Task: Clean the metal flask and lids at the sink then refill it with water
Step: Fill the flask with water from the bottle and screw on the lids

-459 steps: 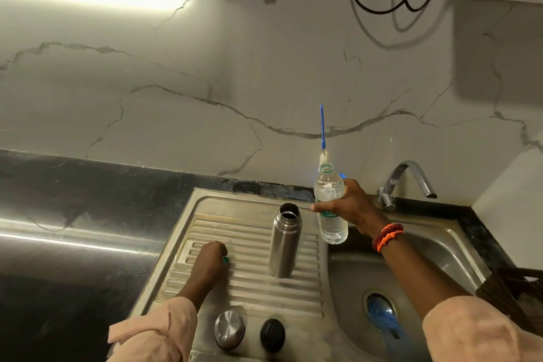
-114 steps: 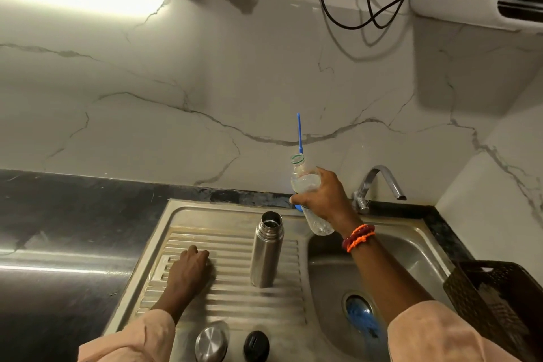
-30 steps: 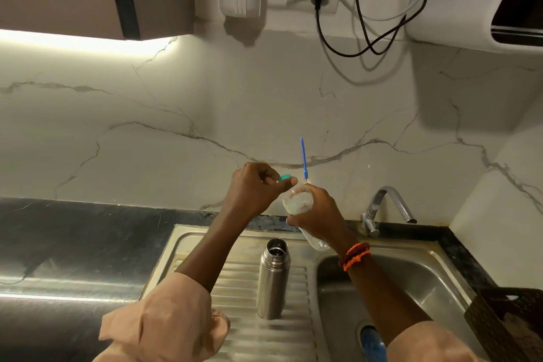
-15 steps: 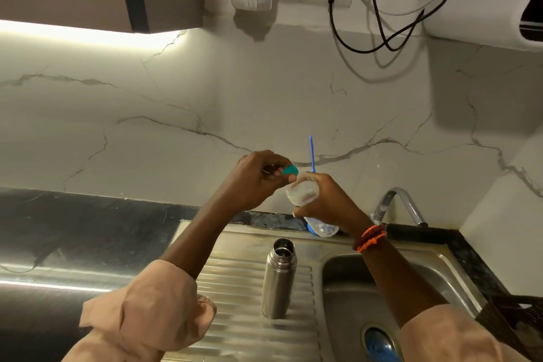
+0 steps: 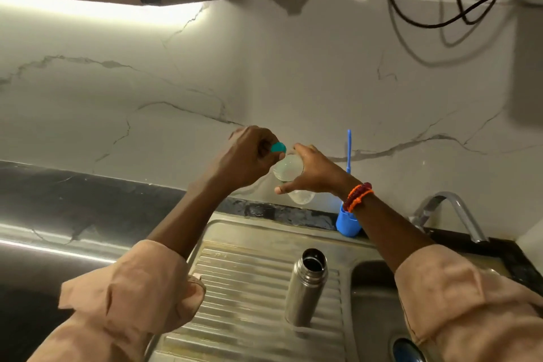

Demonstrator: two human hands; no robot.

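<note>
Over the steel drainboard (image 5: 235, 288), the left hand (image 5: 249, 155) pinches a teal cap (image 5: 278, 147) just left of the clear bottle (image 5: 289, 173) gripped by the right hand (image 5: 317, 173), its mouth seemingly tipped nearward, the open flask (image 5: 305, 288) upright below.

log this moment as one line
left hand: pinches teal cap | right hand: grips clear plastic bottle | steel flask: open, upright on drainboard

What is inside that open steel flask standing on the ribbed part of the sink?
The flask stands upright with no lid. Through its mouth only a dark hollow and a shiny inner rim show. Whether it holds water cannot be seen, since its steel wall hides everything below the neck.
</note>
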